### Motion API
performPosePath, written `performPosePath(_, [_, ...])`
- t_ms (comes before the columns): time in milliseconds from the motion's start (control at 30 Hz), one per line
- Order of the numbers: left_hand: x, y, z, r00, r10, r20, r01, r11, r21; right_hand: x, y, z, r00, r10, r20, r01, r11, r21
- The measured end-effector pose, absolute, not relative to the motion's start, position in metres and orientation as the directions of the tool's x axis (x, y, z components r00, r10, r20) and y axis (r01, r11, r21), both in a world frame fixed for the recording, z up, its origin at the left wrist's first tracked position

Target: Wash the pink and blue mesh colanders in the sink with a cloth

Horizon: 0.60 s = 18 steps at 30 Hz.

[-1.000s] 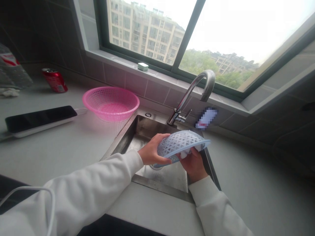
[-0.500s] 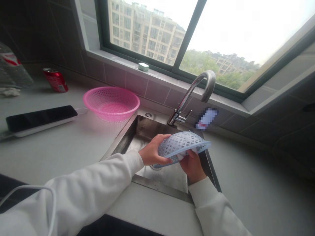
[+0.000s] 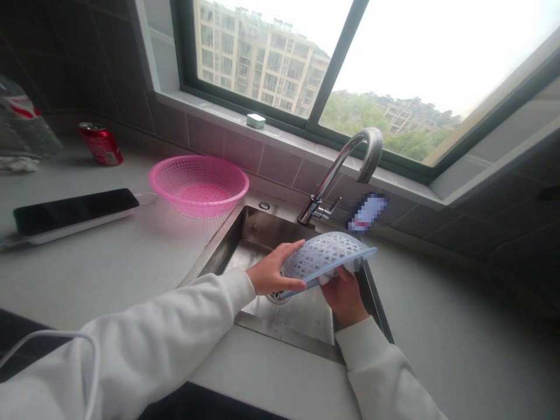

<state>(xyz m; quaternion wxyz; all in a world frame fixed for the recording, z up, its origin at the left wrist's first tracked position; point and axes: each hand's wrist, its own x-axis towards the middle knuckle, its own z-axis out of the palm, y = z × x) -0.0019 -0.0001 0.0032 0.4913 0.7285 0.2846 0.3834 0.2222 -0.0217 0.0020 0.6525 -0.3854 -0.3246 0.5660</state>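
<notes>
Over a steel sink [image 3: 262, 233] I hold a pale blue perforated plastic basket [image 3: 324, 255] upside down and tilted, with its dome facing up. My left hand [image 3: 273, 271] rests on its near side, fingers spread over the lattice. My right hand [image 3: 344, 297] grips it from below, mostly hidden under the rim. A white sponge or cloth [image 3: 347, 267] shows between the basket and my right hand, but I cannot tell which it is. Both white sleeves reach in from the bottom.
A chrome faucet [image 3: 336, 172] rises behind the sink, with a pink plastic basket [image 3: 199, 201] on the counter to its left. Further left lie a black-and-white flat device [image 3: 74, 207], a red can [image 3: 101, 144] and a plastic bottle [image 3: 21, 122].
The blue basket has turned slightly in my hands, its right rim now tilted higher. My left fingers have shifted along its surface.
</notes>
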Motion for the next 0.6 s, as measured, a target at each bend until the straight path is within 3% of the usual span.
performPosePath(200, [-0.003,0.000,0.002,0.511,0.779,0.363,0.035,-0.441,0.897,0.210,-0.028,0.002,0.005,1.000,-0.009,-0.374,-0.007,-0.928])
performPosePath(400, [-0.003,-0.001,0.005,0.504,0.793,0.341,0.046,-0.419,0.907,0.218,-0.024,0.006,0.133,0.991,-0.025,-0.490,0.044,-0.870])
performPosePath(600, [-0.002,-0.002,0.006,0.497,0.797,0.343,0.040,-0.417,0.908,0.206,-0.030,0.007,-0.002,1.000,0.009,-0.366,0.007,-0.931])
